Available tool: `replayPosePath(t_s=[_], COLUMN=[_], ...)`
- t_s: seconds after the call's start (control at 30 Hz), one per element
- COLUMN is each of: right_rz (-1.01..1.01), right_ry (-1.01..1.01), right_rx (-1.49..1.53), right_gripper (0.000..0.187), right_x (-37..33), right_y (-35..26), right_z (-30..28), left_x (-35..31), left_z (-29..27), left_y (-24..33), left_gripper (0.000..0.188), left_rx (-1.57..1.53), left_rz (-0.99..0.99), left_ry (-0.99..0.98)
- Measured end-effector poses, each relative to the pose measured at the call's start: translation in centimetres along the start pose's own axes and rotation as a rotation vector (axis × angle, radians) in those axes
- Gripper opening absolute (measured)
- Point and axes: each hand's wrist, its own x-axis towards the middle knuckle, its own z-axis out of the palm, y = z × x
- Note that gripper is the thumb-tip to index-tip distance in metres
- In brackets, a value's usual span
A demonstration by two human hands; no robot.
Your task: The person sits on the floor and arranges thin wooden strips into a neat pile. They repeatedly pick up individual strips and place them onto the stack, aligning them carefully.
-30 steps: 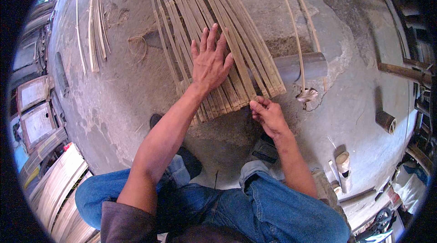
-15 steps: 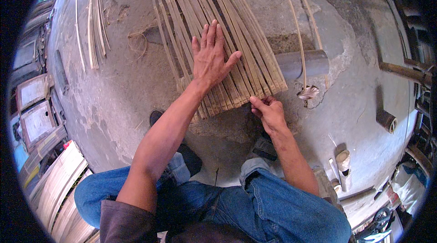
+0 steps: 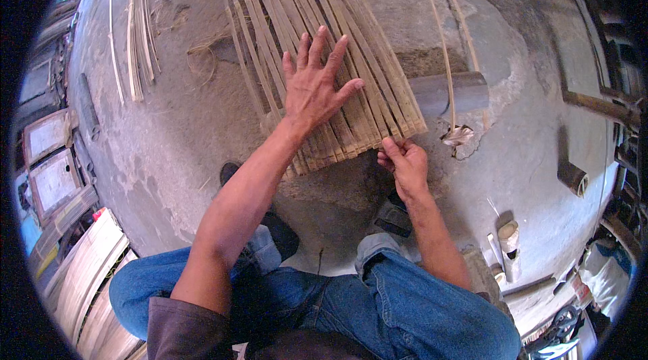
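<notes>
A row of long, flat bamboo strips (image 3: 368,73) stretches away from me, bound side by side along the near edge. Flat on top of the strips lies my left hand (image 3: 315,93), its fingers spread and holding nothing. At the near edge, right of the middle, my right hand (image 3: 407,168) pinches the end of a strip between thumb and fingers. Beneath the right side of the row, a thick bamboo tube (image 3: 452,95) lies on the floor and is partly covered.
Loose thin strips (image 3: 140,36) lie at the far left. Two long strips (image 3: 442,29) run past the tube on the right. A bamboo piece (image 3: 572,179) and a small container (image 3: 509,232) are at the right. Wide pale slats (image 3: 91,252) rest at the lower left.
My left hand's fingers have spread wider in nearly the same place. My right hand has shifted slightly to the right along the near edge of the strips.
</notes>
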Motion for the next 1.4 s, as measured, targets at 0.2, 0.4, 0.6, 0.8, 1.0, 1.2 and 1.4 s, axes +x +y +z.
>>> replayPosePath(t_s=[0.2,0.4,0.6,0.8,1.0,1.2,1.4], right_rz=[-0.132,-0.229,-0.232,-0.722,-0.287,-0.286,-0.229], right_ry=[0.263,0.136,0.174,-0.071,0.084,0.139,0.111], right_rx=[0.532,0.251,0.153,-0.391,-0.143,0.023,0.143], right_gripper=[0.018,0.007,0.018,0.021,0.018,0.018,0.027], right_x=[0.1,2.1,2.1,-1.7,-0.2,1.4,1.3], right_y=[-3.1,-4.1,-5.2,-7.4,-3.7,-2.7,-4.5], right_z=[-3.7,-8.3,-8.1,-5.4,-4.5,-5.0,-4.4], left_x=[-0.3,0.0,-0.1,-0.1,0.1,0.0,0.5], left_z=[-0.1,0.1,-0.1,-0.3,-0.1,0.5,-0.1], left_y=[-0.4,-0.2,-0.2,-0.4,0.9,1.9,2.2], left_gripper=[0.076,0.075,0.074,0.075,0.084,0.087,0.067], left_rx=[0.03,0.038,0.037,0.038,0.005,-0.005,0.101], left_rz=[-0.008,0.004,0.004,-0.009,-0.05,-0.088,0.191], left_ry=[0.0,0.007,-0.007,-0.037,-0.056,0.019,-0.01])
